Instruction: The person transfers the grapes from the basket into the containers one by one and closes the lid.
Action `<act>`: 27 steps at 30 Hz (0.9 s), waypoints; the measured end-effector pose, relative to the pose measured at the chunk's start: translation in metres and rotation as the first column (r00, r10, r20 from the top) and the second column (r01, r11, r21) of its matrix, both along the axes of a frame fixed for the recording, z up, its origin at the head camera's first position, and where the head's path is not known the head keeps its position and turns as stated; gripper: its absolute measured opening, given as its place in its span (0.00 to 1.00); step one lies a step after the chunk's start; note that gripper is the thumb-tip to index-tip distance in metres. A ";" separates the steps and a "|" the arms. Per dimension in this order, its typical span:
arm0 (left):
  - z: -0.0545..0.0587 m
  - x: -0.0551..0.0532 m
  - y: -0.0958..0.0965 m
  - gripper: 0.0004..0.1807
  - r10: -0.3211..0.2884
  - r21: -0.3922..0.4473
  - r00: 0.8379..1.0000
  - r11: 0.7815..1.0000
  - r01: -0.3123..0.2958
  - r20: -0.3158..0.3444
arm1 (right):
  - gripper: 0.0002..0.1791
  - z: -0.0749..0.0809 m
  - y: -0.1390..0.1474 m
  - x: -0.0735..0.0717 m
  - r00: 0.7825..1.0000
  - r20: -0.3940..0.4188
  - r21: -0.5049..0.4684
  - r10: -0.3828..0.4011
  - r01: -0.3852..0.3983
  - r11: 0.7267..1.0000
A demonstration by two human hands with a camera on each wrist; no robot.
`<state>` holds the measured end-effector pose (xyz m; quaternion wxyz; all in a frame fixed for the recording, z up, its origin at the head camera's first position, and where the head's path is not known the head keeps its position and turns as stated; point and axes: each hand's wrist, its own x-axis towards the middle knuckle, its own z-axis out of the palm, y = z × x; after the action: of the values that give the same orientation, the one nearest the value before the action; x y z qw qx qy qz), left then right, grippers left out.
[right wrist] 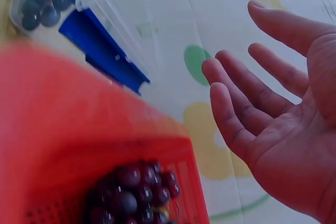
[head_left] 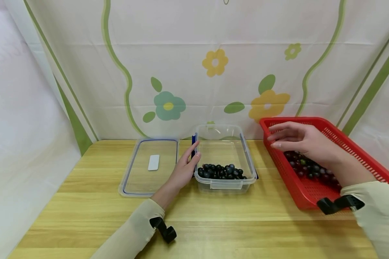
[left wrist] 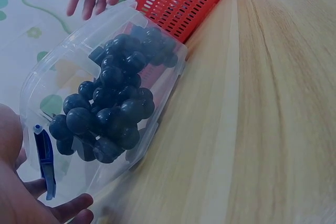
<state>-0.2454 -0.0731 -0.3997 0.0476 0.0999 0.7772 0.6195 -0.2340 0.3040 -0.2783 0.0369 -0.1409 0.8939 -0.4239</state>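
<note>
A clear plastic food container (head_left: 226,185) stands uncovered on the table, dark grapes (head_left: 221,172) lying along its near end. My left hand (head_left: 180,172) rests against the container's left side, its fingers extended near the blue side clip (left wrist: 45,163). Over the left rim of a red basket (head_left: 286,180) hovers my right hand (head_left: 306,142). In the right wrist view that hand's fingers (right wrist: 231,114) are loosely bent and nothing is between them. More dark grapes (head_left: 311,169) lie inside the basket, partly hidden beneath the right hand and forearm.
The container's clear lid (head_left: 133,183), with a blue seal and a white label (head_left: 153,162), lies flat on the wooden table (head_left: 214,230) to the left. A white cloth with printed flowers (head_left: 188,64) hangs right behind the container and basket.
</note>
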 end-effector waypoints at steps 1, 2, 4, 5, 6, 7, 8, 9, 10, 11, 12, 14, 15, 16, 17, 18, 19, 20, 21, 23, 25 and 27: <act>0.000 0.000 0.000 0.28 -0.002 0.000 1.000 1.000 0.002 0.000 | 0.25 -0.001 0.005 0.000 1.000 -0.016 -0.001 -0.008 0.008 1.000; 0.000 0.000 0.000 0.29 -0.004 0.000 1.000 1.000 0.004 0.000 | 0.25 -0.001 0.010 0.001 0.999 -0.031 -0.009 -0.013 0.013 1.000; 0.000 -0.001 -0.001 0.29 -0.007 0.000 1.000 1.000 0.007 0.000 | 0.24 -0.003 0.021 0.001 0.998 -0.069 -0.023 -0.016 0.015 1.000; 0.000 -0.001 -0.001 0.29 -0.007 0.002 1.000 1.000 0.007 0.001 | 0.24 -0.004 0.027 0.001 0.997 -0.079 -0.031 -0.017 0.015 0.999; 0.000 -0.001 -0.001 0.29 -0.006 0.003 1.000 1.000 0.006 0.002 | 0.24 -0.005 0.032 0.000 0.996 -0.083 -0.045 -0.025 0.022 0.999; 0.000 -0.001 -0.002 0.28 -0.005 0.005 1.000 1.000 0.005 0.004 | 0.24 -0.006 0.037 0.000 0.996 -0.085 -0.064 -0.034 0.029 0.998; 0.000 -0.001 -0.002 0.28 -0.003 0.006 1.000 1.000 0.003 0.006 | 0.24 -0.007 0.042 -0.001 0.996 -0.079 -0.097 -0.043 0.035 0.995; -0.001 -0.001 -0.002 0.28 0.000 0.006 1.000 1.000 0.000 0.008 | 0.25 -0.009 0.048 -0.002 0.996 -0.065 -0.136 -0.055 0.046 0.990; -0.001 -0.001 -0.002 0.28 0.003 0.007 1.000 1.000 -0.003 0.009 | 0.25 -0.010 0.053 -0.003 0.996 -0.053 -0.166 -0.069 0.060 0.984; 0.000 -0.001 -0.003 0.28 0.004 0.009 1.000 1.000 -0.004 0.009 | 0.25 -0.012 0.058 -0.005 0.996 -0.036 -0.203 -0.086 0.077 0.976; -0.001 -0.001 -0.003 0.28 0.005 0.007 1.000 1.000 -0.005 0.008 | 0.25 -0.013 0.062 -0.005 0.994 -0.024 -0.233 -0.105 0.096 0.968; -0.001 -0.002 -0.003 0.28 0.006 0.007 1.000 1.000 -0.006 0.007 | 0.25 -0.016 0.072 -0.007 0.991 0.021 -0.307 -0.135 0.135 0.942; -0.001 -0.002 -0.003 0.28 0.006 0.007 1.000 1.000 -0.006 0.006 | 0.24 -0.017 0.077 -0.008 0.988 0.044 -0.344 -0.150 0.156 0.926; -0.001 -0.002 -0.003 0.28 0.006 0.008 1.000 1.000 -0.006 0.005 | 0.23 -0.017 0.081 -0.009 0.984 0.066 -0.378 -0.163 0.176 0.909; -0.001 -0.002 -0.003 0.28 0.005 0.009 1.000 1.000 -0.005 0.005 | 0.22 -0.018 0.085 -0.010 0.981 0.092 -0.428 -0.169 0.192 0.883; -0.001 -0.002 -0.003 0.28 0.006 0.009 1.000 1.000 -0.006 0.005 | 0.22 -0.019 0.089 -0.012 0.978 0.114 -0.473 -0.174 0.208 0.856; -0.002 -0.002 -0.003 0.28 0.006 0.009 1.000 1.000 -0.006 0.005 | 0.21 -0.019 0.093 -0.013 0.975 0.134 -0.514 -0.179 0.223 0.829; -0.002 -0.003 -0.004 0.28 0.006 0.010 1.000 1.000 -0.006 0.004 | 0.20 -0.019 0.096 -0.015 0.971 0.150 -0.540 -0.186 0.238 0.807; -0.002 -0.003 -0.004 0.28 0.005 0.009 1.000 1.000 -0.005 0.004 | 0.19 -0.018 0.099 -0.017 0.968 0.160 -0.548 -0.195 0.252 0.798; -0.002 -0.003 -0.004 0.28 0.003 0.009 1.000 1.000 -0.003 0.005 | 0.17 -0.018 0.103 -0.022 0.961 0.179 -0.536 -0.212 0.276 0.798; -0.002 -0.003 -0.004 0.28 0.001 0.011 1.000 1.000 -0.001 0.006 | 0.16 -0.018 0.107 -0.027 0.953 0.195 -0.498 -0.232 0.300 0.814; -0.002 -0.002 -0.005 0.28 0.001 0.009 1.000 1.000 -0.001 0.012 | 0.15 -0.018 0.109 -0.032 0.948 0.214 -0.484 -0.237 0.314 0.817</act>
<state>-0.2479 -0.0780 -0.4014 0.0512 0.0961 0.7742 0.6235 -0.2655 0.4134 -0.2963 0.0005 0.0163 0.7549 -0.6557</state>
